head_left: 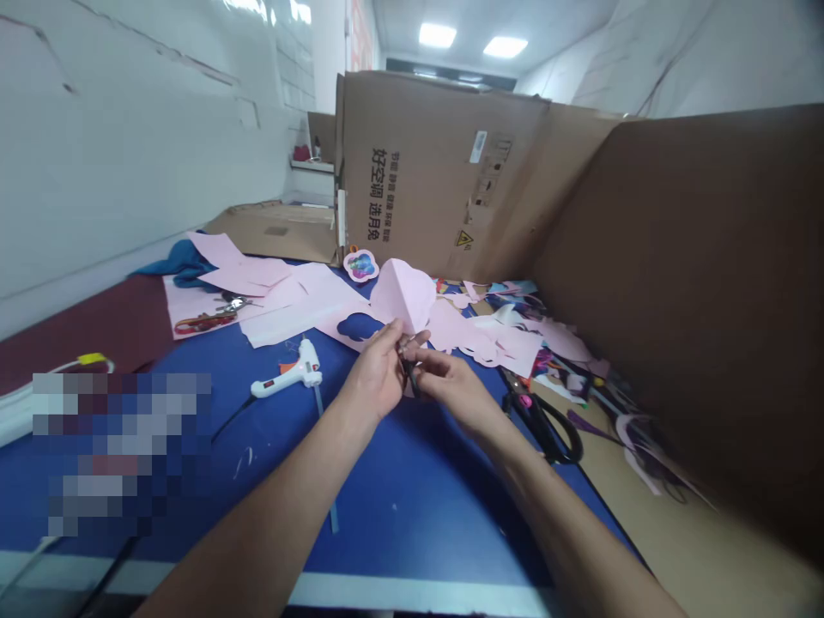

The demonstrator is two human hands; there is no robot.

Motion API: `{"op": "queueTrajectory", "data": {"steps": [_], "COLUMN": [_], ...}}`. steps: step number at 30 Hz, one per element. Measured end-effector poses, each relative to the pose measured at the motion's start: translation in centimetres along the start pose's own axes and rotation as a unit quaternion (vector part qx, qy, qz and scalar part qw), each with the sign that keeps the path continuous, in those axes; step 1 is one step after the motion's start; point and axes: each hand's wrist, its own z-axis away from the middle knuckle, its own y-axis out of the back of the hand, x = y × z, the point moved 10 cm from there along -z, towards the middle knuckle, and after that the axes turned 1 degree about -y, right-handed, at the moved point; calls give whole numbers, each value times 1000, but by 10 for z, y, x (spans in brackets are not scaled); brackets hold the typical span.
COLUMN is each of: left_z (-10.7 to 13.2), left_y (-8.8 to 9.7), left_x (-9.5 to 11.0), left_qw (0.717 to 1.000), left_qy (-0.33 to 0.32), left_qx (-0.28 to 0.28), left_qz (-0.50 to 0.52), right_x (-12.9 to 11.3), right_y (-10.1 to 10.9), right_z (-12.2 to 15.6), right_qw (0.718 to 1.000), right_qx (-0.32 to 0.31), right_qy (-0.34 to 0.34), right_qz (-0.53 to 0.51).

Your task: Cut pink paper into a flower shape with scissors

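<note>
Both hands meet over the blue table [399, 481], just beyond its middle. My left hand [375, 375] pinches the lower edge of a folded pink paper shape [402, 294] that stands up from the fingers. My right hand [451, 384] is closed around a thin dark stick [409, 376] held against the base of that paper. The fingertips of the two hands nearly touch.
A white glue gun [291, 374] lies left of the hands, its cord trailing toward me. Black scissors [544, 421] lie to the right. Pink paper sheets and scraps [283, 296] cover the far table. Cardboard walls [675, 283] stand behind and on the right.
</note>
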Motion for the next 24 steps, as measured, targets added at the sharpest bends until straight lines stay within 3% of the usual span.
{"op": "queueTrajectory", "data": {"steps": [5, 10, 12, 14, 17, 20, 24], "left_z": [3, -1, -4, -6, -7, -5, -4], "left_y": [4, 8, 13, 18, 20, 18, 15], "left_x": [-1, -5, 4, 16, 25, 24, 15], "left_qw": [999, 998, 997, 995, 993, 993, 992], "left_qy": [-25, -26, -56, -89, -97, -86, -56], "left_qx": [27, 24, 33, 45, 48, 49, 41], "left_qz": [-14, -45, -38, -28, -49, -67, -103], "right_x": [-2, -1, 4, 12, 15, 7, -15], "right_y": [-7, 0, 7, 14, 38, 68, 92], "right_z": [1, 4, 2, -1, -4, -3, 4], "right_qw": [996, 985, 992, 997, 977, 965, 966], "right_qx": [15, 55, 67, 66, 106, 164, 209], "right_qy": [57, 64, 35, -7, -33, -20, 49], "right_qz": [72, 147, 98, -44, -183, -204, -141]}}
